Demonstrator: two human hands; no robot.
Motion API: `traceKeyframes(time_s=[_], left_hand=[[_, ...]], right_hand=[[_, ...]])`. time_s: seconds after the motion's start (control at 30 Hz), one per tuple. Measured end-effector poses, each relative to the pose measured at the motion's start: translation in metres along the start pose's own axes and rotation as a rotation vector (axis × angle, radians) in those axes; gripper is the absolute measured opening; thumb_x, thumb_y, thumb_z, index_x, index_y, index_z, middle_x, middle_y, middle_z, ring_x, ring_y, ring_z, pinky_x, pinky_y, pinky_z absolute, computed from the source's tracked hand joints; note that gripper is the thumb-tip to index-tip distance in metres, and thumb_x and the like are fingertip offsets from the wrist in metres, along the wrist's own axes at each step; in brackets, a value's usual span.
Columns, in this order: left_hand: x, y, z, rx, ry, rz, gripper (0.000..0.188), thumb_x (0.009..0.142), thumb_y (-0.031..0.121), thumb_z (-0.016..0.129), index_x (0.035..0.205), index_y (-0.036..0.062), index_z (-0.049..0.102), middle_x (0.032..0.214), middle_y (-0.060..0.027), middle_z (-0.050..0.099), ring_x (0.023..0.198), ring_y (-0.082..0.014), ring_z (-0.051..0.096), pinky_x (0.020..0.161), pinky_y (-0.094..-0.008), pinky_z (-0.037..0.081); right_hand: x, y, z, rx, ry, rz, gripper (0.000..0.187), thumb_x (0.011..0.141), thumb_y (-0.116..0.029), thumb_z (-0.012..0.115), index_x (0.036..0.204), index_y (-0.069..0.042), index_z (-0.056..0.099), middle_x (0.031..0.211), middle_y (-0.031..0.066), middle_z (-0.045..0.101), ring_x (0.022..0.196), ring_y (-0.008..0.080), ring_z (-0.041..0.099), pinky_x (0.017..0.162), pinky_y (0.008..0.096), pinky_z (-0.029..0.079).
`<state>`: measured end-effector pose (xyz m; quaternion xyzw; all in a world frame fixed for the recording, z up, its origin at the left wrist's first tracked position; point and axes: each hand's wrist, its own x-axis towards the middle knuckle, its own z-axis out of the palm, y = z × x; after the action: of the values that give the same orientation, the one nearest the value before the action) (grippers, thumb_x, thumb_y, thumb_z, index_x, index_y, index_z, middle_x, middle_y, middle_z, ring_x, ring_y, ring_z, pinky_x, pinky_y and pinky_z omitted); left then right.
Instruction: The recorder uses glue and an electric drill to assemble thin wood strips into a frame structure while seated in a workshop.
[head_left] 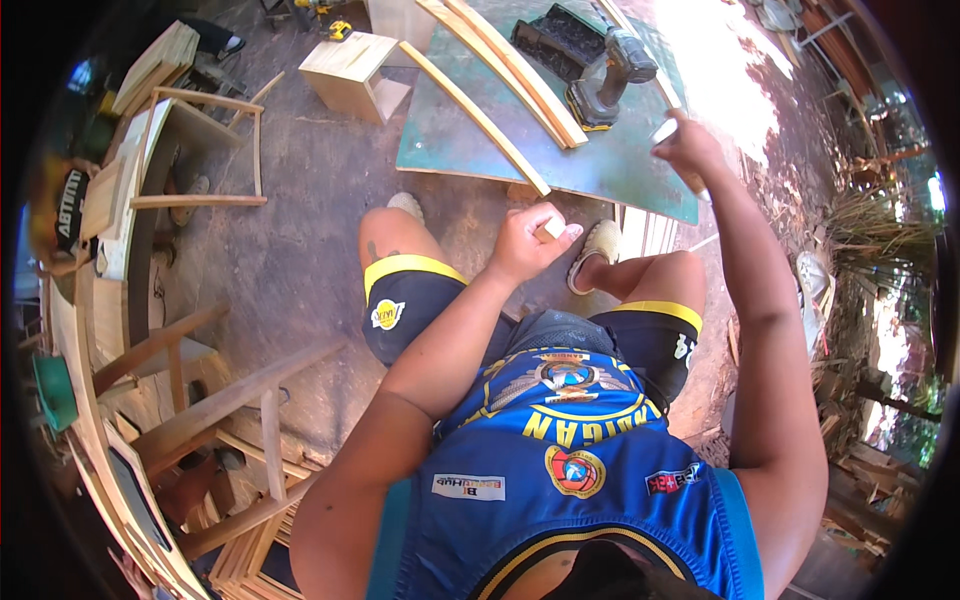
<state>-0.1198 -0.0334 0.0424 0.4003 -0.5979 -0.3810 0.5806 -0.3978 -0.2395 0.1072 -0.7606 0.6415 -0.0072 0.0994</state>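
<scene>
My left hand [530, 242] is closed in a fist in front of my lap. The pale squared end of a wooden strip [470, 108] shows by its thumb, and the strip runs away over the green board [440, 150]. Further out on the right, my right hand [692, 150] is wrapped round another wooden strip [652, 68] at the board's right edge. A small white piece [664, 130] shows by its fingers; what it is I cannot make out. Between the hands, a cordless drill [610, 78] stands on the board beside two long wooden strips [510, 70].
An open black case [560, 42] lies behind the drill. A wooden box [350, 72] stands beyond the board, left of centre. Wooden frames [198, 200] and a person in a dark shirt [72, 215] are at the left. Scrap wood and dry grass [880, 225] line the right side.
</scene>
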Motion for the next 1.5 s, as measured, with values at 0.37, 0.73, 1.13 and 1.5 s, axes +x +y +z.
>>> traceKeyframes(time_s=[0.37, 0.73, 1.13, 1.5], left_hand=[[0.01, -0.013, -0.003, 0.03, 0.036, -0.107, 0.023, 0.081, 0.017, 0.072, 0.07, 0.0041, 0.057, 0.059, 0.0001, 0.05, 0.055, -0.0065, 0.045, 0.051, -0.0245, 0.037], [0.013, -0.01, -0.003, -0.002, 0.016, -0.101, 0.023, 0.082, 0.016, 0.071, 0.069, 0.0042, 0.056, 0.059, 0.0001, 0.05, 0.056, -0.0068, 0.045, 0.051, -0.025, 0.037], [0.003, -0.006, 0.008, 0.026, -0.012, -0.038, 0.021, 0.08, 0.011, 0.067, 0.099, 0.0015, 0.063, 0.08, -0.0101, 0.068, 0.076, -0.0129, 0.064, 0.066, -0.0291, 0.049], [0.001, -0.007, 0.012, 0.045, -0.007, -0.07, 0.013, 0.075, 0.009, 0.068, 0.077, 0.0008, 0.058, 0.069, -0.0142, 0.061, 0.061, -0.0169, 0.06, 0.056, -0.032, 0.045]], right_hand=[[0.062, -0.042, 0.134, -1.264, -0.518, -0.213, 0.034, 0.088, -0.02, 0.056, 0.119, -0.009, 0.064, 0.12, 0.01, 0.062, 0.109, 0.0322, 0.058, 0.081, 0.0568, 0.043], [-0.047, -0.095, 0.046, 0.221, -0.01, -0.442, 0.041, 0.083, -0.025, 0.063, 0.119, -0.006, 0.06, 0.105, 0.011, 0.064, 0.106, 0.024, 0.058, 0.09, 0.0378, 0.044], [-0.167, -0.135, 0.031, 0.477, 0.218, -0.843, 0.076, 0.072, -0.047, 0.073, 0.133, -0.01, 0.049, 0.13, 0.0183, 0.046, 0.118, 0.0362, 0.045, 0.1, 0.0451, 0.038], [-0.177, -0.13, 0.04, 0.331, 0.26, -0.867, 0.076, 0.074, -0.057, 0.068, 0.133, -0.012, 0.05, 0.134, 0.0183, 0.043, 0.122, 0.0376, 0.043, 0.102, 0.0481, 0.035]])
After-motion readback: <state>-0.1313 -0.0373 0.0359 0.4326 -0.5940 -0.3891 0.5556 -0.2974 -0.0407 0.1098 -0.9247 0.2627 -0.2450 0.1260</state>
